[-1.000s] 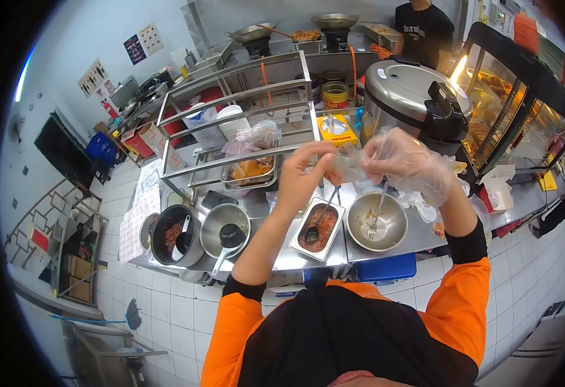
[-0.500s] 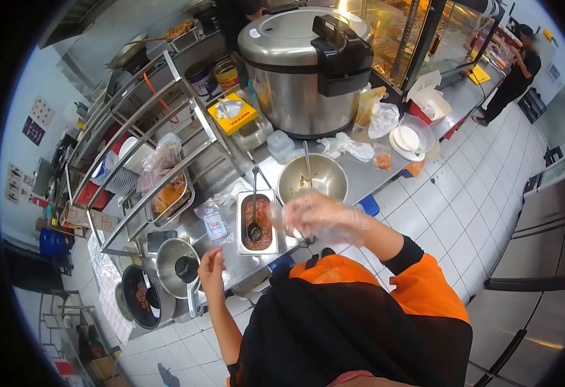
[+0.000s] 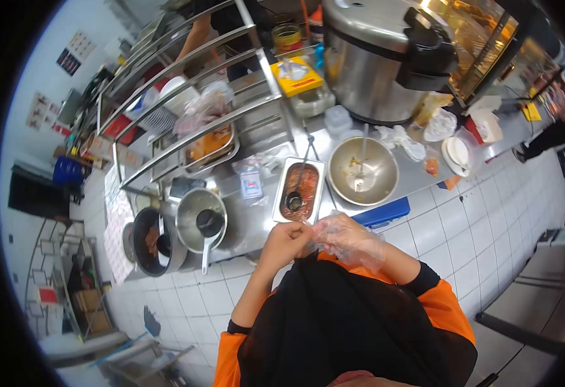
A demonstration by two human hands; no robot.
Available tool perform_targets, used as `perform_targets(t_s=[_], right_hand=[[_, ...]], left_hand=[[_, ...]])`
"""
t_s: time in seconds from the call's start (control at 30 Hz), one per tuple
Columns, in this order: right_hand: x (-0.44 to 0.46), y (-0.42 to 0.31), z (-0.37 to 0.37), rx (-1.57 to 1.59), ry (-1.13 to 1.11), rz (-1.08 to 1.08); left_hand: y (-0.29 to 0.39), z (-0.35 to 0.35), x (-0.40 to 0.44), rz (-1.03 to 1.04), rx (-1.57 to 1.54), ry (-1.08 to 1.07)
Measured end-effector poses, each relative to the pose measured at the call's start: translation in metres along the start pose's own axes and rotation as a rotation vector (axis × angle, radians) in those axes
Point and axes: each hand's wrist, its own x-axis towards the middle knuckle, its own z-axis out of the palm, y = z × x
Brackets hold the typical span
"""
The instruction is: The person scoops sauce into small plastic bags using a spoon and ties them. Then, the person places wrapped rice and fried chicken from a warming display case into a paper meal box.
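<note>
My left hand (image 3: 285, 244) is bare, its fingertips pinched at the fingertip end of the clear plastic glove (image 3: 367, 250) on my right hand (image 3: 342, 230). The fingers of my right hand are drawn together and point at the left; whether they hold anything is hidden. Both hands meet in front of my body, just below a steel pan of red sauce (image 3: 307, 191). A black ladle (image 3: 294, 200) rests in that sauce. Right of it stands a steel mixing bowl (image 3: 379, 169) holding a spatula (image 3: 360, 175) and food remnants.
A large rice cooker (image 3: 373, 71) stands behind the bowl. Left of the pan are a small plastic packet (image 3: 251, 184), a steel saucepan (image 3: 189, 216) and a dark pot (image 3: 178, 258). A metal rack (image 3: 266, 106) rises over the counter. Another person (image 3: 563, 126) stands at far right.
My hands have come together at the glove; before, they were apart, with the left one raised off to the side. The camera view has shifted, so the counter sits farther right.
</note>
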Motion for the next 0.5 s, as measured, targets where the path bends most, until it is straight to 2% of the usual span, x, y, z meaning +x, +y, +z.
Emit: perform_targets(t_s=[0.1, 0.2, 0.33, 0.43, 0.5], right_hand=[[0.001, 0.009, 0.005, -0.036, 0.002, 0.030], [0.000, 0.008, 0.015, -0.049, 0.048, -0.012], [0.005, 0.021, 0.019, -0.036, 0.003, -0.102], [-0.004, 0.003, 0.027, -0.263, 0.031, -0.045], [-0.008, -0.006, 0.032, -0.275, 0.045, 0.063]], left_hand=[[-0.016, -0.005, -0.004, 0.021, -0.024, -0.057], [-0.030, -0.012, -0.003, 0.035, -0.322, -0.086], [-0.031, -0.008, -0.006, 0.045, -0.246, -0.042], [-0.037, -0.009, -0.006, 0.055, -0.238, -0.052], [-0.039, -0.011, -0.008, 0.062, -0.216, -0.051]])
